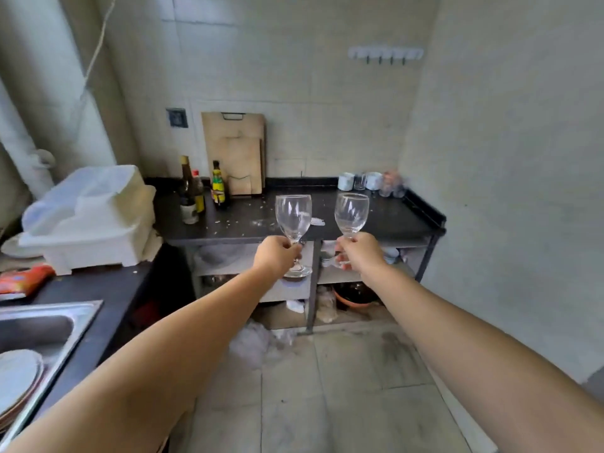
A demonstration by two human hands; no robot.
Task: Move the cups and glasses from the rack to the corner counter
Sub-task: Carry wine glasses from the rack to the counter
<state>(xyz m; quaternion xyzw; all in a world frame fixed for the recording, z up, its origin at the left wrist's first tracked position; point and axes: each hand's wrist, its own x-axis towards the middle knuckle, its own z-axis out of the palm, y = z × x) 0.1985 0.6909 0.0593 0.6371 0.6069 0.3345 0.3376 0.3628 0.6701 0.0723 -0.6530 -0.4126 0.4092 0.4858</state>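
walls: pale tile (pixel 327 76) | floor: grey tile (pixel 343 387) | hook rail (pixel 385 54) | sink (pixel 39 328) left

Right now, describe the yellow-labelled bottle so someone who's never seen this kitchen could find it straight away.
Find the black counter against the back wall, then the cutting boards leaning upright at its rear. Left of the boards stands a cluster of bottles. The yellow-labelled bottle is the one nearest the boards, dark-capped, with a bright yellow label, unlike the tall brown bottle and the red-capped bottle further left.

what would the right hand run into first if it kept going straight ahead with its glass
Probably nothing soon: the right hand holds its wine glass above the black counter, and the way looks free up to the cups in the back corner. Depth is hard to judge.
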